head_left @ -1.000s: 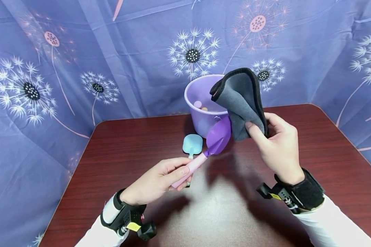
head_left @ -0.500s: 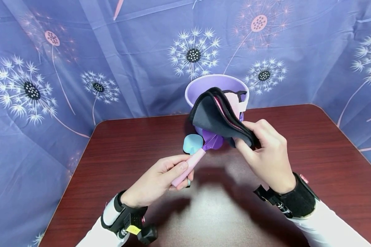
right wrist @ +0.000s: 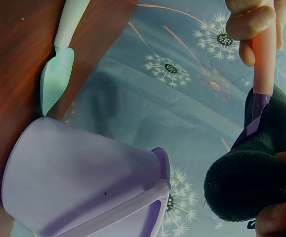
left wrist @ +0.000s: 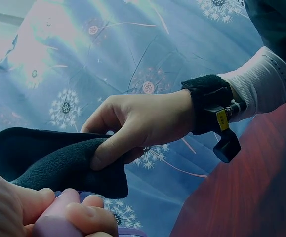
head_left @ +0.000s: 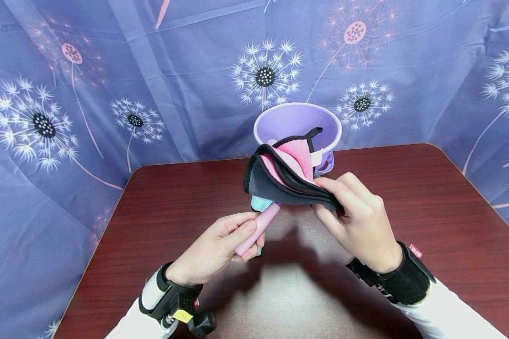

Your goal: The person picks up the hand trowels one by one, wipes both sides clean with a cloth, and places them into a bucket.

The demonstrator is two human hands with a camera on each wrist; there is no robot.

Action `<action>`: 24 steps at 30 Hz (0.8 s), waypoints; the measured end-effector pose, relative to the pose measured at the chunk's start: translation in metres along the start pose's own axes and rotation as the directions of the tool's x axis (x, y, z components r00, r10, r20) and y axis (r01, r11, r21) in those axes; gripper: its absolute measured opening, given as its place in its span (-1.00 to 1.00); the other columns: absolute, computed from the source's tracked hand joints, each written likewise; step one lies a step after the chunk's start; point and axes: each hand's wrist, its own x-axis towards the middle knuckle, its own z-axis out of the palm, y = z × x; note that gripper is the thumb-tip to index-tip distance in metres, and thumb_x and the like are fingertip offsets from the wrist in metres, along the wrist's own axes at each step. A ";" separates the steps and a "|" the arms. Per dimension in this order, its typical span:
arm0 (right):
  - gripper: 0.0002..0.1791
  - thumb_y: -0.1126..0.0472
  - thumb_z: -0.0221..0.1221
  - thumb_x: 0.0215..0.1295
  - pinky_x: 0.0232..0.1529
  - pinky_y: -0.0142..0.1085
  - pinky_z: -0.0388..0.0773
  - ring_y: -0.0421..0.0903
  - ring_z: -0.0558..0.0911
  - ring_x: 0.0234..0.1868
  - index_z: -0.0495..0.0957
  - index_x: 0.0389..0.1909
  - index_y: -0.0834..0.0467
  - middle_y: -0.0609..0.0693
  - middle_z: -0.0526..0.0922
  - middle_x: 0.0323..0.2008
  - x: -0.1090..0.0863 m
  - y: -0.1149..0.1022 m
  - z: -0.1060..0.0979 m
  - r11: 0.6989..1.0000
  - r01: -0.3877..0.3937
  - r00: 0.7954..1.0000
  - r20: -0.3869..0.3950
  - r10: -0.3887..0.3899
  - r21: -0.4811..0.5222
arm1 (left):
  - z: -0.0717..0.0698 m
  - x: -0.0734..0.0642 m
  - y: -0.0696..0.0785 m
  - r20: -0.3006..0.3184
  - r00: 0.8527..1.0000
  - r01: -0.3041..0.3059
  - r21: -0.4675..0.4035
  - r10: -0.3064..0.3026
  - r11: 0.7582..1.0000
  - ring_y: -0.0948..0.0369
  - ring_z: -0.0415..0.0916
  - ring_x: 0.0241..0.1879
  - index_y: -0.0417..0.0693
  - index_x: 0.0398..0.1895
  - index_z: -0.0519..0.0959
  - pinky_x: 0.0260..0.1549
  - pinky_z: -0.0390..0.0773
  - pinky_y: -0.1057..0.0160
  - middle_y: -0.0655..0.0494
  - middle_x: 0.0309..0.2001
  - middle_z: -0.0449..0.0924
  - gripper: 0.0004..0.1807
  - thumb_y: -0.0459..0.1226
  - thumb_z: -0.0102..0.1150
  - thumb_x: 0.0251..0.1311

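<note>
Bench (head_left: pixel 174 197): dark red-brown, wood-grained, set before a printed blue curtain (head_left: pixel 186 94).

Spade (head_left: pixel 260 227), one: smooth pink handle, purple blade; raised above the bench, blade mostly hidden behind the cloth from the head view and seen against it from the right wrist.

Cloth (head_left: pixel 290 178), one: dark grey outside, pink inside, black edging, white tag, black loop; folded in layers, held in the air over the spade's blade, before the bucket.

Left hand (head_left: pixel 218 242): fingers curled round the pink handle, thumb along its top; forearm from lower left.

Right hand (head_left: pixel 360 216): thumb and fingers pinching the cloth's near right edge; forearm from lower right. White sleeves, black wrist straps on both.

Scoop (head_left: pixel 260 203), one: light blue-green blade, pale handle; lying on the bench just beside the bucket.

Bucket (head_left: pixel 297 120), one: lavender, upright near the far edge, handle hanging at its side; contents mostly hidden.

Bench surface: pale glare at the near middle, shadows beneath both hands; far corners rounded.

Curtain: creased, white and pink dandelions.
</note>
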 end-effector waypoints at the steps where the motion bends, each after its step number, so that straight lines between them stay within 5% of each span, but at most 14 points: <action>1: -0.73 0.25 0.14 0.18 -0.59 -0.44 0.24 -0.28 0.30 -0.53 0.68 -0.14 0.25 -0.06 0.43 -0.44 -0.001 0.001 0.000 1.000 0.009 1.000 0.001 -0.009 -0.004 | 0.000 0.000 0.000 -0.002 1.000 0.001 -0.006 -0.001 1.000 0.19 0.29 -0.51 -0.29 -0.18 0.47 -0.58 0.18 0.35 -0.21 -0.40 0.39 -0.71 -0.25 -0.20 0.58; 7: -0.72 0.23 0.08 0.24 -0.61 -0.44 0.25 -0.27 0.32 -0.53 0.68 -0.16 0.27 -0.04 0.45 -0.43 -0.002 0.001 0.003 0.997 0.075 0.997 0.001 -0.075 -0.012 | -0.001 -0.001 -0.003 -0.005 1.000 0.000 -0.021 0.000 1.000 0.21 0.17 -0.56 -0.38 -0.28 0.44 -0.65 0.05 0.33 -0.07 -0.57 0.29 -0.63 -0.24 -0.23 0.59; 24: -0.71 0.18 0.11 0.37 -0.59 -0.47 0.39 -0.23 0.42 -0.55 0.66 -0.08 0.29 0.10 0.54 -0.34 0.000 0.003 0.002 0.987 0.152 0.988 -0.019 -0.151 0.059 | -0.007 0.000 -0.009 0.037 0.998 -0.031 -0.289 0.044 0.957 0.23 0.13 -0.55 -0.37 -0.13 0.37 -0.55 0.06 0.31 -0.04 -0.29 0.35 -0.69 -0.30 -0.36 0.61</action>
